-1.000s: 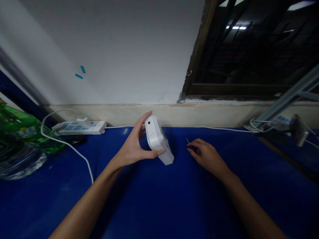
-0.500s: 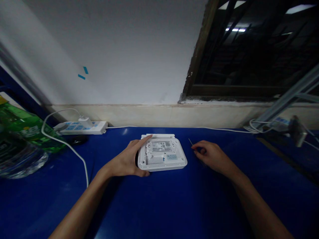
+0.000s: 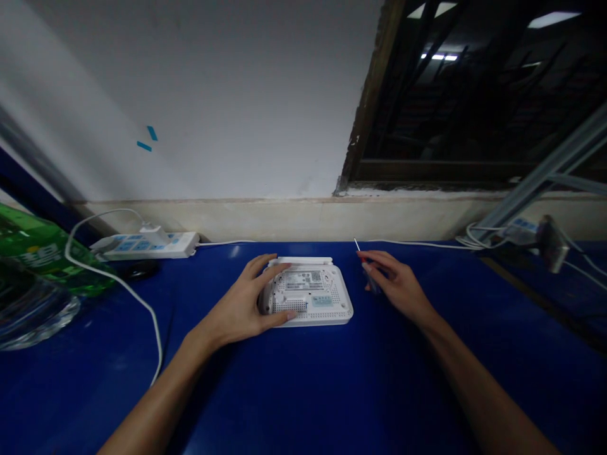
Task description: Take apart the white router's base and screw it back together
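A white router [image 3: 327,311] lies underside up on the blue table, its vented face, labels and screw holes showing. My left hand [image 3: 246,297] grips its left end, thumb over the near edge and fingers over the far side. To the right of the router, my right hand [image 3: 391,278] is closed around a screwdriver [image 3: 361,254]. The thin metal shaft points up and away to the left, clear of the router. Fingers hide most of the handle, which shows some red and dark colour.
A white power strip [image 3: 147,244] with a plugged-in charger and looping cable sits at back left. Near it are a dark mouse-like object [image 3: 141,270] and large bottles [image 3: 45,265]. A metal frame [image 3: 540,170] and a clamped device [image 3: 552,243] stand at right.
My left thumb has moved from beside the router's near edge onto its face. In my right hand the screwdriver has turned, showing more shaft and handle. The view has shifted slightly.
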Motion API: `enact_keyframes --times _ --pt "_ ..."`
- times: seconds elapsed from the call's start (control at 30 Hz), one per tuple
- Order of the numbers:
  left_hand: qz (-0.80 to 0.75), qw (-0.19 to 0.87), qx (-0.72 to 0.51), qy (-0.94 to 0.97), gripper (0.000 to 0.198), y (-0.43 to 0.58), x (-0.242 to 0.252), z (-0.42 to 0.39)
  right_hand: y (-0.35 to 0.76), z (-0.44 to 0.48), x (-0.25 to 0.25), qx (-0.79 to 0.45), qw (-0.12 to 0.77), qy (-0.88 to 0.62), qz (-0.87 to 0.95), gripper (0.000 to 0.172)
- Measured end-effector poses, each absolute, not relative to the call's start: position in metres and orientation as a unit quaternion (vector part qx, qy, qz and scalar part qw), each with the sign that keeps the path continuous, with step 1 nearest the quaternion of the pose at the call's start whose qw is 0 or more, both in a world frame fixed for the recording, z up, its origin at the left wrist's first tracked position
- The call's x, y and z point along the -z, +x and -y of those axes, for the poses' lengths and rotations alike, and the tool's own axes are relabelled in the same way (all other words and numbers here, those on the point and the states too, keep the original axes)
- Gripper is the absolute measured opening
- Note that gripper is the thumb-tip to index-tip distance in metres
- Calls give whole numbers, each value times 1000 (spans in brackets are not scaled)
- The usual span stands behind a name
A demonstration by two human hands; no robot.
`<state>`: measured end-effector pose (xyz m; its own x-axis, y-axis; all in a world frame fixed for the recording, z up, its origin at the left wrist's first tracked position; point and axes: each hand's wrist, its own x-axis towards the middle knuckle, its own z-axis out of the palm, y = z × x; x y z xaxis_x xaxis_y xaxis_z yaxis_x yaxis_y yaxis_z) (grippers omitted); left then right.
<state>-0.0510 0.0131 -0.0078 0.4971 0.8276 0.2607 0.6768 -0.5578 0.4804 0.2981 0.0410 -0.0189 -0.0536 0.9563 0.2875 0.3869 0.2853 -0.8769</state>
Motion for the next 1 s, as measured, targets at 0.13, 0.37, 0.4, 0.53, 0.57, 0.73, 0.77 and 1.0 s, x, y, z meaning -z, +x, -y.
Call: enact_keyframes --times 0.13,0.37,0.4,0.53,0.57,0.73,0.77,1.0 --pt "-421 105 -210 876 84 -34 17 -11 292 -33 3 -332 441 -491 674 33" --pt "-413 116 -221 876 95 -39 16 -15 301 -30 -33 -351 262 -502 746 33" --pt "-411 121 -223 875 98 -41 16 -16 302 -31 -40 -342 234 -497 763 31" --pt "-411 143 -222 873 105 -46 18 -18 293 -43 -67 -300 119 -469 822 28" --pt "-412 147 -222 871 105 -46 18 -19 289 -47 -74 -280 98 -465 834 27" --pt "-414 158 -229 867 102 -45 16 -18 261 -64 -100 -194 -3 -445 875 30" --pt "-413 159 -229 867 102 -44 15 -18 256 -66 -104 -179 -22 -439 880 31" --pt "-405 168 -233 868 105 -48 15 -17 224 -79 -114 -117 -119 -431 887 32"
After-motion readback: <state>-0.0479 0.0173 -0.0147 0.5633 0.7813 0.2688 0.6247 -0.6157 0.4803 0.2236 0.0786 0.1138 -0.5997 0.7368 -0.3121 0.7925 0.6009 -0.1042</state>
